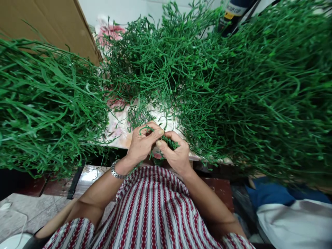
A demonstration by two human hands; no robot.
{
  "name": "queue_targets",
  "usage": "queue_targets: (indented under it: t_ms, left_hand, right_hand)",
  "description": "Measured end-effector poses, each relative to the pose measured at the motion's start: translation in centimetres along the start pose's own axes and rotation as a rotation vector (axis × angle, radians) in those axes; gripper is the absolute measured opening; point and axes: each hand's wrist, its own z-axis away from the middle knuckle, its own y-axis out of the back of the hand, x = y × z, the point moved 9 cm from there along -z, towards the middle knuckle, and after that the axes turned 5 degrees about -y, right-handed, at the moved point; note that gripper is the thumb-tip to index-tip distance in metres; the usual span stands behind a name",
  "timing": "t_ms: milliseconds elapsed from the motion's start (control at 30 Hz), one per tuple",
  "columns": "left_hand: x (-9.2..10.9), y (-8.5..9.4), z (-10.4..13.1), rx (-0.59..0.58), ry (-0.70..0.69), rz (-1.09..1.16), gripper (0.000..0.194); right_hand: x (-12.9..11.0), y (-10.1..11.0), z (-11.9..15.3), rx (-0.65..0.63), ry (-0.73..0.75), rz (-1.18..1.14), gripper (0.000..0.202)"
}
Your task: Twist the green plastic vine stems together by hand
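My left hand [140, 145], with a metal watch on its wrist, is closed with thumb and fingertips pinching a thin green stem [145, 128]. Touching it at the fingertips, my right hand [178, 155] is wrapped round a small bunch of green stems [171, 142], which look like artificial plant stems. Both hands are just above the near edge of a table with a pale floral cover [121, 121]. Loose stems [138, 114] lie beyond my fingers. My fingers partly hide the bunch and the point where the hands meet.
Big heaps of green stems stand at the left [49, 107], the back [166, 58] and the right [264, 100]. A cardboard box [52, 24] is at the back left, a dark vacuum cup [232, 15] at the back right. White and blue cloth [290, 218] shows lower right.
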Motion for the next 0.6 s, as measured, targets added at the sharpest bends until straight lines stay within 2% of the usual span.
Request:
queue_targets:
  t_ms: [100, 233, 367, 467, 500, 567, 600]
  left_hand:
    - [-1.2, -0.3, 0.3, 0.031, 0.131, 0.123, 0.024]
    - [-1.6, 0.4, 0.4, 0.158, 0.184, 0.192, 0.026]
    - [0.0, 1.9, -1.5, 0.275, 0.121, 0.194, 0.028]
    - [2.4, 2.6, -3.1, 0.365, -0.044, 0.198, 0.032]
    - [2.8, 2.0, -3.4, 0.316, -0.049, 0.162, 0.028]
    - [2.5, -0.2, -3.7, 0.134, 0.017, 0.128, 0.024]
    - [2.2, -0.7, -3.6, 0.106, 0.048, 0.130, 0.023]
  right_hand:
    - [0.4, -0.1, -0.2, -0.009, -0.030, 0.011, 0.018]
    - [0.4, -1.3, -0.2, -0.192, -0.045, -0.030, 0.021]
    - [-1.5, -1.9, 1.2, -0.284, 0.100, 0.016, 0.024]
    - [-4.0, -1.4, 3.1, -0.326, 0.265, 0.136, 0.018]
    - [-4.6, -0.4, 3.4, -0.291, 0.292, 0.205, 0.016]
    - [-6.4, 2.3, 3.6, -0.170, 0.368, 0.378, 0.009]
    - [-7.4, 3.9, 3.6, -0.098, 0.427, 0.479, 0.007]
